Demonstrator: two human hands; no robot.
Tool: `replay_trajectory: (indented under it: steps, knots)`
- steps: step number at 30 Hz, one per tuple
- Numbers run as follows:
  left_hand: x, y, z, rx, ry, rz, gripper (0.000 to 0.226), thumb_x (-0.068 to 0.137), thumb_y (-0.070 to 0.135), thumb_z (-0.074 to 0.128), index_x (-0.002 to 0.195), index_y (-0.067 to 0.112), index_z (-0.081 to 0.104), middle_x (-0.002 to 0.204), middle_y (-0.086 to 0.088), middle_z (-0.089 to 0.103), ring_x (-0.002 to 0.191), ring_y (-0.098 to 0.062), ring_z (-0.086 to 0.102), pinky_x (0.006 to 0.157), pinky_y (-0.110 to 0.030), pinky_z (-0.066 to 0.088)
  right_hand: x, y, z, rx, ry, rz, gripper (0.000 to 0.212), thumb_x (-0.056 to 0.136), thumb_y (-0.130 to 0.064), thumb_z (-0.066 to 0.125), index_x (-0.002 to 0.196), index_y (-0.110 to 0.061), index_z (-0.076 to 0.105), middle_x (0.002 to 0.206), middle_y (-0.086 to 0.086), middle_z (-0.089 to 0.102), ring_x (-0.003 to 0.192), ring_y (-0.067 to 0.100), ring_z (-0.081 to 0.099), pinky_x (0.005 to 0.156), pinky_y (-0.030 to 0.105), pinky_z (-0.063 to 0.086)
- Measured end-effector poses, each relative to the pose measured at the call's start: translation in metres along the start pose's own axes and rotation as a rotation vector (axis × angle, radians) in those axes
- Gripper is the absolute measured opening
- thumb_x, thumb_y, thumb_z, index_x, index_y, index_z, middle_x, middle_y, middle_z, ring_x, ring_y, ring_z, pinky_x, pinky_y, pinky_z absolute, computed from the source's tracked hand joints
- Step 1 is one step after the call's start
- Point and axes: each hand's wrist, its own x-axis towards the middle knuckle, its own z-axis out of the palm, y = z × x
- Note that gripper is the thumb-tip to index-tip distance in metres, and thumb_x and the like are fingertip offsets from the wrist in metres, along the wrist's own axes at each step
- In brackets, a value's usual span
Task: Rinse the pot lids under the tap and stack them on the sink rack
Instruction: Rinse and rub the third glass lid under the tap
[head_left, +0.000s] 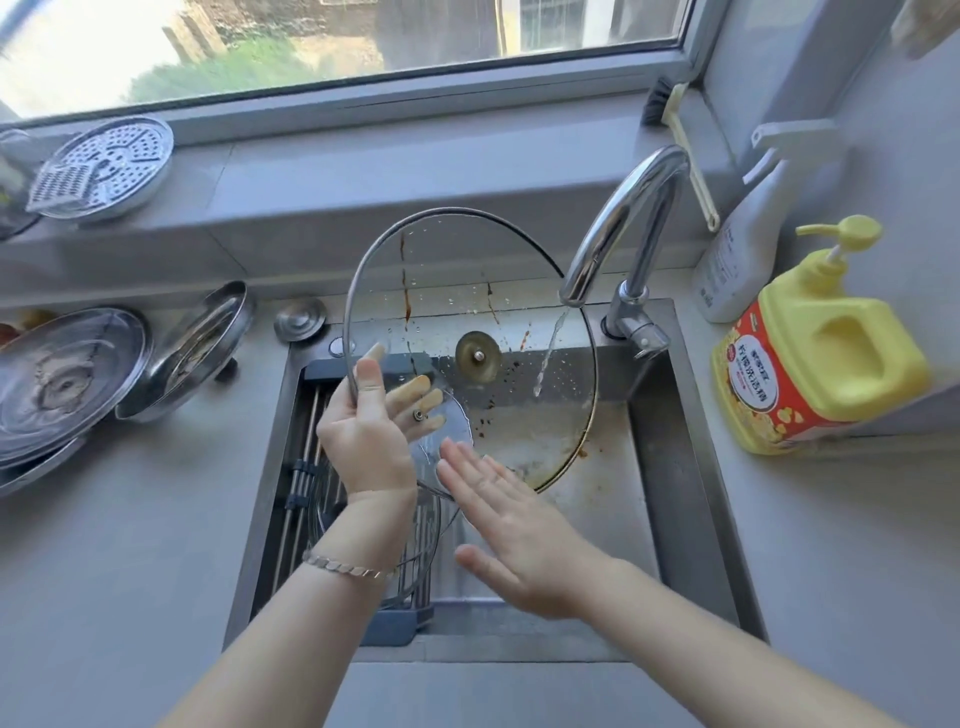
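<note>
Dirty lids (78, 379) wait left of the sink (670, 467) (soap bottle (815, 353) right).

Both forearms are bare to the lower edge of the view; we see no sleeves. On the wrist of the left hand (366, 441) we note a thin bracelet (349, 566) of flat, silver-coloured metal links. The right hand (511, 525) carries no ring, watch or band that we can see. Fingernails are short and unpainted.
</note>
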Motion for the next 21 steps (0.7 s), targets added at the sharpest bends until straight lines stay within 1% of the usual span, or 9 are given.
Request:
replay_trajectory:
  steps: [2, 4, 5, 7, 9, 13, 15, 18, 21]
  knots:
    - [-0.004, 0.006, 0.0, 0.08, -0.038, 0.071, 0.018, 0.096, 0.033, 0.046, 0.1, 0.027, 0.063, 0.082, -0.018, 0.068, 0.073, -0.03, 0.068, 0.056, -0.035, 0.057, -0.009, 0.022, -0.001, 0.01, -0.048, 0.106, 0.075, 0.087, -0.066, -0.002, 0.145, -0.019, -0.011, 0.153, 0.0, -0.014, 0.141, 0.005, -0.019, 0.115, 0.024, -0.008]
    - [-0.01, 0.013, 0.002, 0.169, -0.093, 0.187, 0.016, 0.095, 0.032, 0.048, 0.09, 0.037, 0.062, 0.08, -0.019, 0.067, 0.074, -0.033, 0.067, 0.062, -0.043, 0.057, -0.024, 0.047, 0.001, -0.001, -0.155, 0.367, 0.089, 0.076, -0.075, -0.012, 0.145, -0.019, -0.013, 0.152, -0.001, -0.022, 0.14, 0.004, -0.022, 0.113, 0.02, -0.012]
    - [-0.013, 0.017, 0.003, 0.223, -0.129, 0.248, 0.02, 0.095, 0.033, 0.05, 0.082, 0.041, 0.063, 0.078, -0.022, 0.066, 0.073, -0.039, 0.065, 0.063, -0.048, 0.055, -0.031, 0.057, 0.001, -0.012, -0.211, 0.509, 0.088, 0.081, -0.071, -0.006, 0.148, -0.015, -0.007, 0.155, 0.003, -0.017, 0.142, 0.008, -0.017, 0.113, 0.021, -0.011]
    - [-0.014, 0.023, 0.007, 0.32, -0.171, 0.319, 0.027, 0.094, 0.037, 0.051, 0.07, 0.037, 0.062, 0.078, -0.029, 0.064, 0.072, -0.046, 0.061, 0.061, -0.055, 0.052, -0.039, 0.066, 0.0, 0.028, -0.215, 0.726, 0.068, 0.097, -0.051, 0.014, 0.149, -0.008, 0.003, 0.158, 0.008, -0.006, 0.145, 0.014, -0.008, 0.115, 0.025, -0.005]
    - [-0.01, 0.022, 0.009, 0.363, -0.146, 0.309, 0.032, 0.093, 0.04, 0.05, 0.064, 0.03, 0.057, 0.078, -0.03, 0.063, 0.071, -0.046, 0.062, 0.06, -0.059, 0.052, -0.038, 0.061, 0.0, 0.076, -0.104, 0.76, 0.062, 0.1, -0.041, 0.021, 0.149, -0.008, 0.003, 0.157, 0.006, -0.005, 0.145, 0.014, -0.007, 0.115, 0.025, -0.005]
    - [-0.012, 0.012, 0.013, 0.401, -0.124, 0.226, 0.036, 0.093, 0.043, 0.05, 0.062, 0.026, 0.054, 0.077, -0.031, 0.062, 0.071, -0.045, 0.061, 0.064, -0.061, 0.052, -0.012, 0.02, 0.005, 0.286, 0.017, 0.595, 0.074, 0.092, -0.055, 0.016, 0.148, -0.012, -0.006, 0.152, -0.005, -0.019, 0.137, 0.002, -0.019, 0.111, 0.02, -0.009]
    - [-0.019, 0.008, 0.012, 0.402, -0.13, 0.207, 0.034, 0.093, 0.042, 0.05, 0.063, 0.03, 0.057, 0.074, -0.023, 0.065, 0.07, -0.04, 0.064, 0.067, -0.058, 0.053, 0.001, 0.007, 0.012, 0.357, 0.012, 0.589, 0.078, 0.091, -0.059, 0.013, 0.147, -0.011, -0.014, 0.148, -0.005, -0.029, 0.136, 0.004, -0.025, 0.112, 0.024, -0.011]
    - [-0.028, 0.007, 0.008, 0.347, -0.102, 0.168, 0.023, 0.094, 0.038, 0.05, 0.073, 0.038, 0.061, 0.081, -0.012, 0.07, 0.078, -0.027, 0.069, 0.072, -0.052, 0.056, 0.01, 0.029, 0.012, 0.292, 0.112, 0.744, 0.095, 0.078, -0.076, -0.004, 0.146, -0.012, -0.016, 0.148, -0.002, -0.031, 0.137, 0.007, -0.026, 0.112, 0.027, -0.013]
    - [-0.026, 0.011, 0.003, 0.238, -0.031, 0.052, 0.018, 0.095, 0.034, 0.05, 0.08, 0.033, 0.06, 0.088, -0.017, 0.069, 0.075, -0.025, 0.07, 0.059, -0.041, 0.057, 0.019, 0.055, -0.004, 0.172, 0.17, 0.899, 0.079, 0.088, -0.06, 0.007, 0.148, -0.011, -0.01, 0.155, 0.004, -0.02, 0.142, 0.012, -0.019, 0.113, 0.028, -0.012]
